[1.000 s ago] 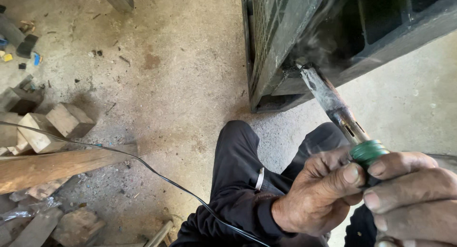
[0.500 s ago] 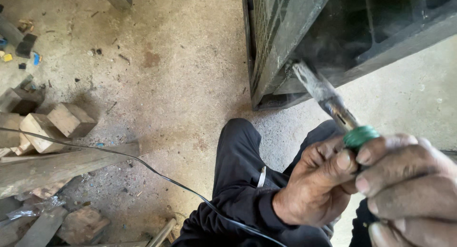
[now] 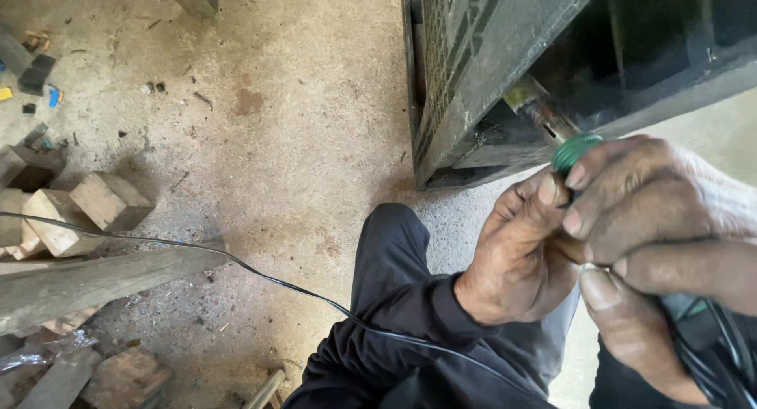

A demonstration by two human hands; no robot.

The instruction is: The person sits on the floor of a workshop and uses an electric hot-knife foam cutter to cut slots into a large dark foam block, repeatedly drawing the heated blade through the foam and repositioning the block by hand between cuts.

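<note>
Both my hands grip a soldering tool point(image 3: 574, 150) with a green collar and a metal shaft. My left hand point(image 3: 520, 251), in a dark sleeve, wraps the handle from below. My right hand point(image 3: 654, 212) closes over it from the right, fingers against the collar. The shaft points up-left, and its tip rests at the lower edge of a dark boxy casing point(image 3: 489, 54) with a grille side. Most of the handle is hidden under my fingers.
A thin black cable point(image 3: 260, 277) runs from the left across the dusty concrete floor point(image 3: 300, 125) to my arm. Wooden blocks point(image 3: 110, 200) and a long wooden beam point(image 3: 95, 279) lie at the left, with small scraps at the far left.
My hands and the tool have moved up toward the casing, so less shaft shows. The smoke seen around the tip earlier is gone.
</note>
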